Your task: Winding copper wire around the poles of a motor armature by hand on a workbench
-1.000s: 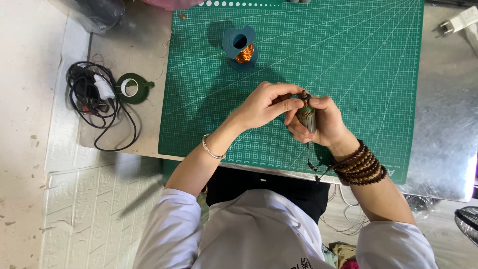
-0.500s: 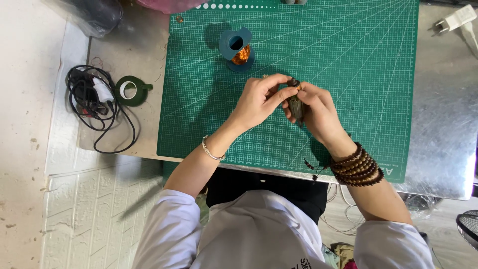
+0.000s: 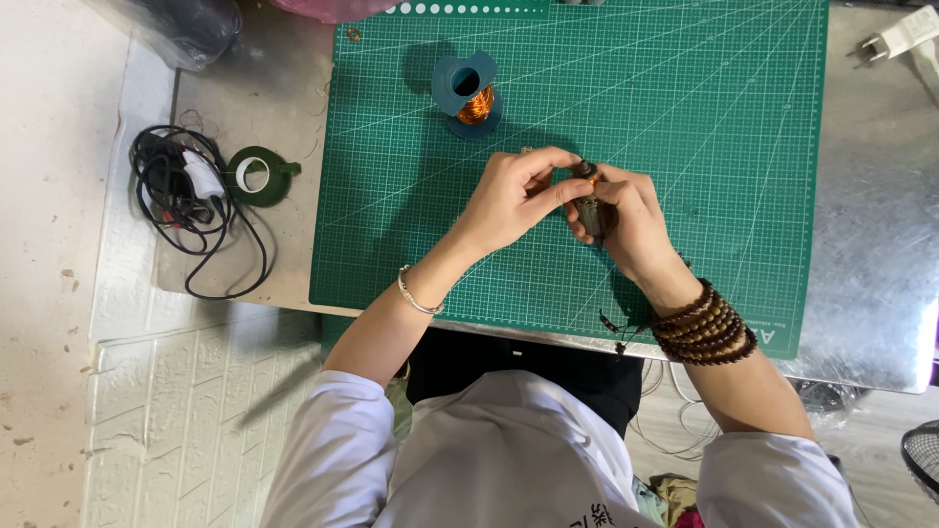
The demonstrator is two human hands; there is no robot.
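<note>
Two hands are brought together over the middle of the green cutting mat [image 3: 685, 117]: the left hand [image 3: 509, 196] is closed to a pinch with thumb and forefinger on the top of a small dark cylindrical part [image 3: 589, 207], apparently a little motor armature, while the right hand [image 3: 631, 220] is curled round its body and holds it just above the mat. A touch of orange is seen at the pinched tip; whether a strand of wire is gripped there cannot be told. Slipping is judged the main risk, since the part is small, smooth and held only by fingertips; if it were dropped it could roll across the mat. Any fine wire between part and spool could also be kinked or snapped by a sharp pull. Near the mat's far edge stands a teal plastic spool [image 3: 467, 93] wound with glossy copper wire, well apart from the hands. The mat is matte and ruled with a pale grid, and lies on a dull, scuffed metal table [image 3: 880, 196]. Left of the mat are found a dark green tape roll [image 3: 256, 176] and a tangled black cable [image 3: 181, 200]. Brown wooden beads [image 3: 706, 330] are worn on the right wrist, and a thin silver bracelet [image 3: 419, 293] on the left.
</note>
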